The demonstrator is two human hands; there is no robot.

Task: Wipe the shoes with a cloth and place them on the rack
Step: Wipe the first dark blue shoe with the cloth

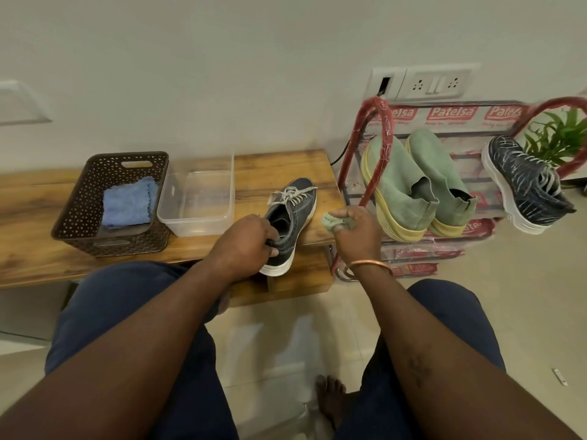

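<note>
My left forearm reaches in from 7 o'clock. My left hand (244, 242) sits near centre, knuckles up, with its fingers curled over the heel collar of the shoe (295, 214). My right forearm comes from 5 o'clock. My right hand (357, 233), at 3 o'clock of the left and apart from it, is fisted round a bunched cloth (332, 222).

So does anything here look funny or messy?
The rack has its printed plastic wrapping on, crinkled around the bars. The heel of the blue sneaker hangs over the edge of the bench, though the left hand grips it. Nothing looks spilled.
</note>
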